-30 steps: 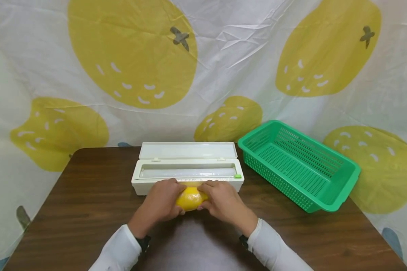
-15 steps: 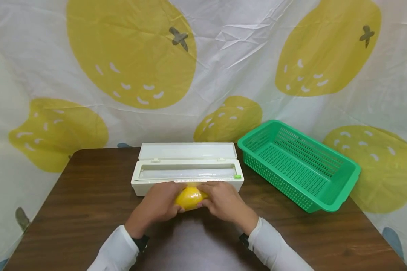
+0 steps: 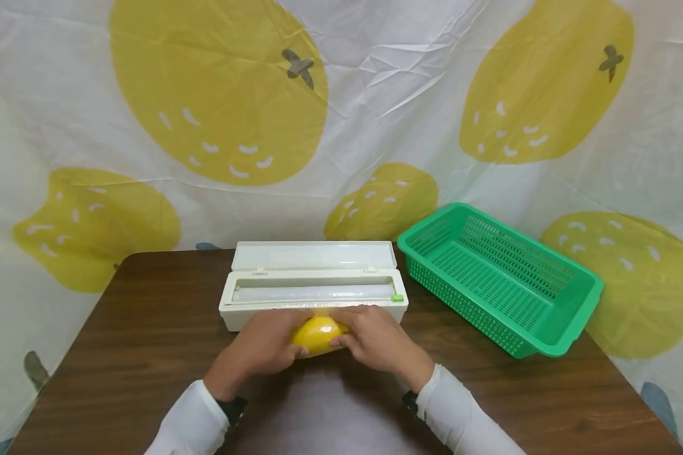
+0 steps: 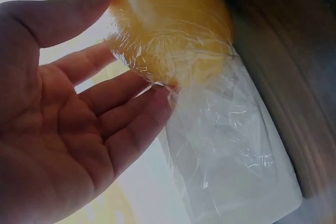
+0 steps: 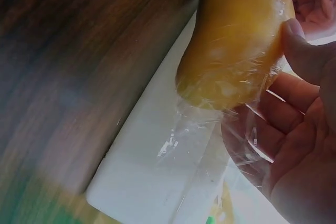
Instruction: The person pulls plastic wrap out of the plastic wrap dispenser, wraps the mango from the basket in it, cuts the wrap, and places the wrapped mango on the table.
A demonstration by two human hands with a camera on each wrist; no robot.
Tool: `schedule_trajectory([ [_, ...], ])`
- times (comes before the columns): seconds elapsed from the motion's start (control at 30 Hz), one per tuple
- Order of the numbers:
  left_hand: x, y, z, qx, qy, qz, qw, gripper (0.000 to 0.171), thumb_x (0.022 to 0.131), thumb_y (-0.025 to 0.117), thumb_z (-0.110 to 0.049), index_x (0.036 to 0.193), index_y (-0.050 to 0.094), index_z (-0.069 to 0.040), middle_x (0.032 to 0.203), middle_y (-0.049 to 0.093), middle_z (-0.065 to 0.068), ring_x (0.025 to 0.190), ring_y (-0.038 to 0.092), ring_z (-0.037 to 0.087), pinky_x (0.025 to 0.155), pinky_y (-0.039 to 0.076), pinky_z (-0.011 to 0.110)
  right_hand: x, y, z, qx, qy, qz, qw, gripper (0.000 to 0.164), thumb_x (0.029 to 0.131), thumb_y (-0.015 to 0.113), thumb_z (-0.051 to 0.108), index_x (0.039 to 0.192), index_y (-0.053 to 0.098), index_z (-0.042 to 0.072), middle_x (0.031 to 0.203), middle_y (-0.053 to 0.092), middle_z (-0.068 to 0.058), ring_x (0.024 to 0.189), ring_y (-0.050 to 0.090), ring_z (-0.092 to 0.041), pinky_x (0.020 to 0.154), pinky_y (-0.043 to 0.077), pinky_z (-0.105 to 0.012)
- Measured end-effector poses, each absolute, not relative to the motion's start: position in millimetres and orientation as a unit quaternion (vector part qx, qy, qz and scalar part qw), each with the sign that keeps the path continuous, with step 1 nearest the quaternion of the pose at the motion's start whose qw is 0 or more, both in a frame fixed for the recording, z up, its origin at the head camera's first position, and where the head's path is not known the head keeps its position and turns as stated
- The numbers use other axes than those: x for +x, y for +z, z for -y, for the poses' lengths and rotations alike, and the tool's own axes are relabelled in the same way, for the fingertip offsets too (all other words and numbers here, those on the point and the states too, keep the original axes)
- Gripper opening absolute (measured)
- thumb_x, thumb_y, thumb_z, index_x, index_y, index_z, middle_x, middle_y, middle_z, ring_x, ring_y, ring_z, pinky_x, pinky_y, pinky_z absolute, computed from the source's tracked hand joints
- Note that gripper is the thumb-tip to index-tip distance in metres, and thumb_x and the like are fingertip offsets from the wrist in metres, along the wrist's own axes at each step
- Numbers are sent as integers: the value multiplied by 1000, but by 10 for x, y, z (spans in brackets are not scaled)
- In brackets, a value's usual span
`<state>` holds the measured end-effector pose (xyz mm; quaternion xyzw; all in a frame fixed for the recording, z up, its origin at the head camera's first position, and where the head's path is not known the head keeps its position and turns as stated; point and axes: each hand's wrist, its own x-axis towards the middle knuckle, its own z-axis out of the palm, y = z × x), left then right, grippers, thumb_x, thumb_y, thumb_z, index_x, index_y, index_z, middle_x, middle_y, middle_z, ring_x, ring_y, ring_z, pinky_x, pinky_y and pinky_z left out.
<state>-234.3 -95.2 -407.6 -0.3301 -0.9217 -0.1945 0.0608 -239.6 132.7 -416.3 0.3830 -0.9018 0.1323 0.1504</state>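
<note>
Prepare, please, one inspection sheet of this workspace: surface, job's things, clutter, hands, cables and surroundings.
Surface: dark wood-grain table, pale sheen on its near part.
Job's things: yellow mango-like fruit with clear film clinging to it; white cling-film dispenser behind, lid open, roll inside, green slider at its right end.
Clutter: green perforated basket stands right of the dispenser.
Hands: left hand and right hand hold the fruit from opposite sides.
Cables: nothing seen.
Surroundings: whitish cloth with large yellow lemon prints hangs behind.
</note>
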Motion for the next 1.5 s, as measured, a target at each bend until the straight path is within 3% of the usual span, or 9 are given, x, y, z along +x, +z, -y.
schedule_trajectory([
  [0.17,-2262,-4100,860,-316,-150,930,115,58,65,86,-26,115,63,-6,96,69,8,77,59,23,69,52,43,-2405,-4171,-1352,394,140,897,146,28,86,75,29,107,70,11,92,75,1,78,63,-13,70,58,-38],
  [0.37,-2126,-4102,670,-271,-35,944,185,81,48,96,-34,111,56,-3,100,54,19,81,54,34,61,51,47,-2432,-4160,-1389,390,160,899,121,43,90,70,28,128,66,9,115,75,-5,99,66,-17,86,57,-41],
  [0.5,-2120,-4121,628,-253,4,943,215,77,44,97,-27,106,57,-4,93,52,16,82,49,34,60,47,45,-2433,-4159,-1401,394,166,897,113,43,91,69,28,130,65,8,116,74,-6,99,66,-17,87,57,-41],
  [0.73,-2177,-4119,693,-284,-4,926,249,60,47,94,-20,94,60,-6,79,54,14,65,55,32,53,50,42,-2408,-4143,-1390,370,166,908,105,43,91,69,33,129,66,13,109,75,-1,90,64,-12,82,57,-39],
  [1.1,-2199,-4084,751,-297,-43,921,247,63,44,97,-25,91,63,-2,79,56,15,62,55,30,53,54,43,-2230,-4011,-1271,361,64,901,231,43,80,80,33,117,71,13,111,72,-2,93,67,-19,77,53,-42],
  [1.27,-2227,-4099,774,-288,-69,929,222,61,43,98,-25,92,68,-4,80,56,13,61,54,27,52,54,43,-2171,-4014,-1258,358,28,909,213,48,74,83,37,113,71,14,106,72,-2,92,65,-18,79,52,-41],
  [1.5,-2266,-4093,803,-284,-92,936,187,62,46,98,-25,100,73,-5,80,58,11,60,55,25,54,54,44,-2140,-3992,-1233,346,-2,921,180,61,72,85,39,123,65,14,115,69,-4,97,67,-22,84,51,-43],
])
